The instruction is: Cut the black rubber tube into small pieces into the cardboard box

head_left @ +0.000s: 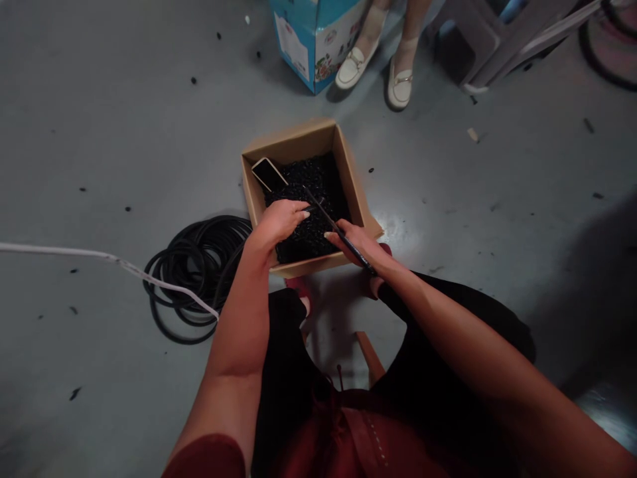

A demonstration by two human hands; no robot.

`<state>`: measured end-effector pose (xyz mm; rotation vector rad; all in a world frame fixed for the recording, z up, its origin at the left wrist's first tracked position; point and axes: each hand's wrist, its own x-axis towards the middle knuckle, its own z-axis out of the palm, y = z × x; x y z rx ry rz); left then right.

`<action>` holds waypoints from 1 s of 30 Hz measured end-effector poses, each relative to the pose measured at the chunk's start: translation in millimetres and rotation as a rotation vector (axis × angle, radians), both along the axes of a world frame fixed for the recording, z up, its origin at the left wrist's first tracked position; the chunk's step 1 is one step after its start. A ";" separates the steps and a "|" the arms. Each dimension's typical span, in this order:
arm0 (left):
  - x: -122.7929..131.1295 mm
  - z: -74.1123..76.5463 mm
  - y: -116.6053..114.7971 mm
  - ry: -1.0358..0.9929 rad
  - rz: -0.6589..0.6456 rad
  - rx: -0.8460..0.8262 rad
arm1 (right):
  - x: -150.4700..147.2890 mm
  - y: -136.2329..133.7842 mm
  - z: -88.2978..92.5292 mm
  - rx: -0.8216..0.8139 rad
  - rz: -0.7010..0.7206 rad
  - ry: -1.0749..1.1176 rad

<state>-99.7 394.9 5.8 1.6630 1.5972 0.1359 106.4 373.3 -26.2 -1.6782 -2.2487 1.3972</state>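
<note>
Above an open cardboard box [354, 179], both my hands work close together. My left hand [283, 220] is closed, with finger and thumb pinched on a small black piece [309, 208] whose kind I cannot make out. My right hand [355, 239] is wrapped round a long, thin, dark blade-like tool [323, 211]. It slants up and left over the box, its tip just beyond my left fingertips. Small black pieces [303, 176] cover the bottom of the box. A phone-like black slab with a pale rim [269, 174] leans in the far left corner.
A coil of black tubing [192, 265] lies on the floor left of the box, near a white cord [99, 254]. Beyond are a blue carton [298, 50], another person's white shoes [399, 86] and a grey plastic stool [468, 46]. Black scraps dot the floor.
</note>
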 end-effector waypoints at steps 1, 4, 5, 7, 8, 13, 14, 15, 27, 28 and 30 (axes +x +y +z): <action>0.1 -0.1 0.1 0.033 -0.011 -0.007 | 0.1 0.0 0.3 0.006 0.006 -0.010; 1.0 0.9 0.7 0.119 -0.039 -0.025 | -0.1 0.5 1.7 0.015 0.025 -0.051; 1.3 1.5 1.0 0.130 -0.047 -0.028 | -0.3 0.8 2.0 0.017 0.034 -0.065; 1.5 2.6 1.5 0.147 -0.065 -0.033 | -0.7 1.3 1.8 0.021 0.056 -0.093; 1.5 2.9 1.7 0.151 -0.075 -0.035 | -0.8 1.5 1.3 0.022 0.066 -0.106; -0.6 0.3 2.1 0.190 -0.070 -0.049 | -1.0 1.0 -2.0 0.035 0.090 -0.140; -1.0 -0.6 2.1 0.201 -0.064 -0.049 | -1.1 0.6 -2.2 0.037 0.090 -0.139; -1.3 -1.1 2.2 0.210 -0.063 -0.052 | -1.1 0.4 -2.2 0.036 0.088 -0.137; -6.1 1.8 3.2 -0.138 0.302 0.001 | 2.6 8.6 8.7 -0.130 -0.181 0.147; -6.7 0.2 3.3 -0.184 0.351 0.000 | 3.4 8.7 12.0 -0.154 -0.196 0.186; -7.9 -2.4 3.5 -0.240 0.393 0.005 | 4.8 7.8 19.0 -0.193 -0.206 0.250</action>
